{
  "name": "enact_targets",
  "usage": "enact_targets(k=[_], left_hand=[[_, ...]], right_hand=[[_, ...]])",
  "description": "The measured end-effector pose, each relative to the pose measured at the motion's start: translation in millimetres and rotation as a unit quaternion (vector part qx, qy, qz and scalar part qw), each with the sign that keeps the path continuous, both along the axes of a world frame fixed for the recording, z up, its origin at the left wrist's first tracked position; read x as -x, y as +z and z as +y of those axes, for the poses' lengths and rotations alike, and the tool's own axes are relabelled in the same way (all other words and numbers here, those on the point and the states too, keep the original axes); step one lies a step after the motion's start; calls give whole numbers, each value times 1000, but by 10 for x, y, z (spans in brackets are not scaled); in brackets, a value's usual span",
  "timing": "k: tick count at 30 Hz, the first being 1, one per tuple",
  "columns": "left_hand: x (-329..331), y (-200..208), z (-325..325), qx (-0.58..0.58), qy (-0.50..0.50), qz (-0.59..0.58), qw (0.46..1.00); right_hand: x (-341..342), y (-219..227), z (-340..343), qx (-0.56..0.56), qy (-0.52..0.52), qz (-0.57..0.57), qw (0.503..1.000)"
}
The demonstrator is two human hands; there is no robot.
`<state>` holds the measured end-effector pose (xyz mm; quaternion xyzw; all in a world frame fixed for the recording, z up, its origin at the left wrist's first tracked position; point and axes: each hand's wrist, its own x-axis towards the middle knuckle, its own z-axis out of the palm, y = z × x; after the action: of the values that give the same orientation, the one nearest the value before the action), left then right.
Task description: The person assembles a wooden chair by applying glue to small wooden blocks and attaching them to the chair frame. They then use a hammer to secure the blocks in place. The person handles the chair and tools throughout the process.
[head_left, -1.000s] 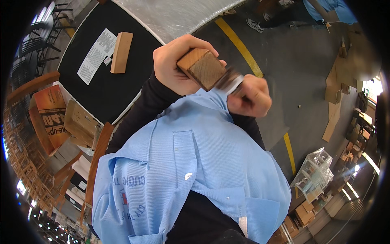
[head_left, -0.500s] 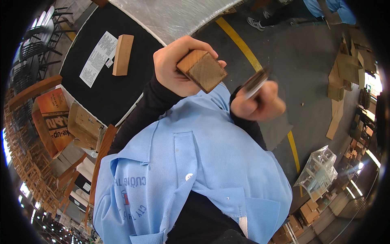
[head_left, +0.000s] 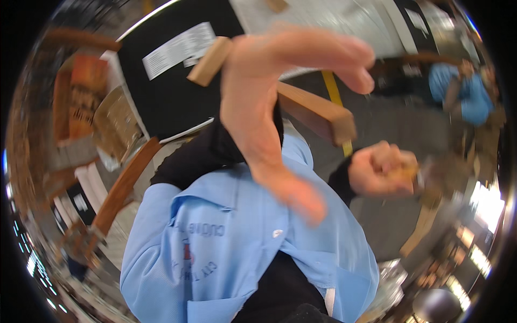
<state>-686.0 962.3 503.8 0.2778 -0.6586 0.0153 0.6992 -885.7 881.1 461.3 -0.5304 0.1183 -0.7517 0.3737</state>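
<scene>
My left hand (head_left: 246,107) is raised close in front of me, its fingers stretched to the right and its thumb spread well apart, with nothing between them. Just beyond it, a squared brown wooden bar (head_left: 315,112) slants down to the right; what supports it is hidden behind the hand. My right hand (head_left: 379,168) is closed in a fist to the right. A blurred item with a yellowish part pokes out of that fist, and its kind cannot be made out. A shorter, lighter wood block (head_left: 209,63) lies on a black surface (head_left: 177,105) beside a printed white sheet (head_left: 177,49).
Clear plastic wrapping (head_left: 318,24) covers a surface at the far side. An orange carton (head_left: 89,102) and an open cardboard box (head_left: 116,121) stand left, near a curved wooden part (head_left: 126,188). Another person in blue (head_left: 460,91) is at the far right, past a yellow floor line (head_left: 332,89).
My left hand has let go of the wooden bar and opened. My right hand has moved right and slightly down. The view has turned, shifting the surroundings.
</scene>
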Motion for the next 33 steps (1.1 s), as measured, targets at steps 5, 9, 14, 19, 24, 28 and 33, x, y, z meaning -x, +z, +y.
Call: enact_targets(k=[5, 9, 14, 19, 24, 28, 33], left_hand=[[-12, -38, 557, -26, 212, 128, 968], [261, -596, 1339, -223, 235, 241, 915], [854, -1240, 2233, -234, 513, 385, 730], [851, -1401, 2702, -16, 751, 392, 532], [346, -1114, 3071, -7, 769, 264, 582], [-33, -889, 3280, -45, 687, 222, 691], [-85, -1043, 3290, -117, 521, 331, 778]], right_hand=[[-377, 582, 272, 184, 307, 86, 930], [-850, 677, 565, 217, 399, 136, 881], [-1318, 736, 1295, 29, 564, 279, 777], [-1716, 151, 1745, 195, 594, 199, 755], [-1738, -38, 2284, 309, 610, 135, 717], [-1781, -153, 2454, 344, 573, 139, 731], [-1988, -263, 2555, 308, 454, 223, 806]])
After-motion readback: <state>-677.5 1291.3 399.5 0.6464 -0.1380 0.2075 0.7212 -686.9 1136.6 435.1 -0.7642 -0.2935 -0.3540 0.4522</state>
